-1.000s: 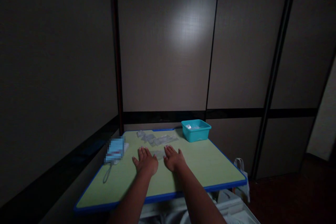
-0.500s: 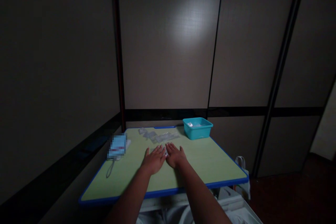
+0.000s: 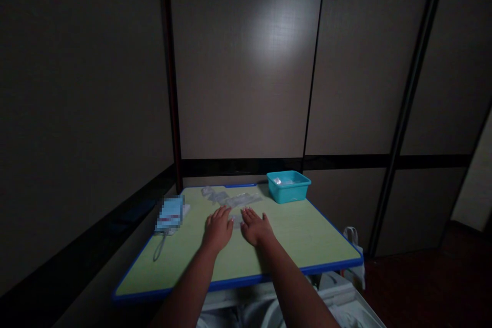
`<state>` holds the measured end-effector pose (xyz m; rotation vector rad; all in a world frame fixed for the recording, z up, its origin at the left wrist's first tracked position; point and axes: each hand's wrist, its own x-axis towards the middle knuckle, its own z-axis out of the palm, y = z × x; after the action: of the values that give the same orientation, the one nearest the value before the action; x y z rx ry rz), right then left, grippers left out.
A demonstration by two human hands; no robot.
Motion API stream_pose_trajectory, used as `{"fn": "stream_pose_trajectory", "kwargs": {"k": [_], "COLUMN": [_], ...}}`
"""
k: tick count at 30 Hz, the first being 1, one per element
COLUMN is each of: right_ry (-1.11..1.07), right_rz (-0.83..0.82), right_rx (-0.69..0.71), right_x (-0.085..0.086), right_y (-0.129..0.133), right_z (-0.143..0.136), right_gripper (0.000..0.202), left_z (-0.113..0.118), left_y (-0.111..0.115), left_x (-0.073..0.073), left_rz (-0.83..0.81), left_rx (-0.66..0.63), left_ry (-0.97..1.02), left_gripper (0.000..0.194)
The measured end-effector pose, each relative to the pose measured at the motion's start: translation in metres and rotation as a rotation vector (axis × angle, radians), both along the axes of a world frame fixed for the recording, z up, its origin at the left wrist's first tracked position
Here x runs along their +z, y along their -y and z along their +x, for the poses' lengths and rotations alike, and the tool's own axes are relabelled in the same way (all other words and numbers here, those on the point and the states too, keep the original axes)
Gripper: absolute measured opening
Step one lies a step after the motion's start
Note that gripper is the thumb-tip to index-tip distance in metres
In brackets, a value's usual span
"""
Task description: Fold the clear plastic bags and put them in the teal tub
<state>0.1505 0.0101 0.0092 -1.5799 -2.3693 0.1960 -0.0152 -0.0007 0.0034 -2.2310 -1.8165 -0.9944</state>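
My left hand (image 3: pixel 218 228) and right hand (image 3: pixel 258 228) rest palm down at the green table (image 3: pixel 300 246), fingers stretched out, gripping nothing. Between them lies a clear plastic piece (image 3: pixel 237 222), partly hidden. Just beyond spread crumpled transparent sheets (image 3: pixel 243 200); farther right stands a turquoise basket (image 3: pixel 289 195).

No legible text, labels, numbers or signs, blue pixelated item (image 3: pixel 170 211) too blurred to read
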Motion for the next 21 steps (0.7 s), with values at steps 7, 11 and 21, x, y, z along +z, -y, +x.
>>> {"fn": "stream_pose_trajectory", "kwargs": {"k": [7,11,21], "right_ry": [-0.795,-1.557,-2.008], "right_rz": [0.151,-0.022,-0.256], "right_rx": [-0.116,-0.181,-0.199], "right_x": [-0.008,-0.003,0.016], "right_y": [-0.017,-0.022,-0.007], "right_z": [0.020,0.033,0.041], "right_gripper": [0.050,0.031,0.029], "left_z": [-0.016,-0.017,-0.004], "left_y": [-0.007,-0.008,0.011], "left_x": [0.007,0.007,0.015], "left_rz": [0.115,0.083,-0.008], "left_rx": [0.122,0.190,0.106], "left_ry": [0.229,0.273,0.101], "left_gripper": [0.023,0.035,0.033]}}
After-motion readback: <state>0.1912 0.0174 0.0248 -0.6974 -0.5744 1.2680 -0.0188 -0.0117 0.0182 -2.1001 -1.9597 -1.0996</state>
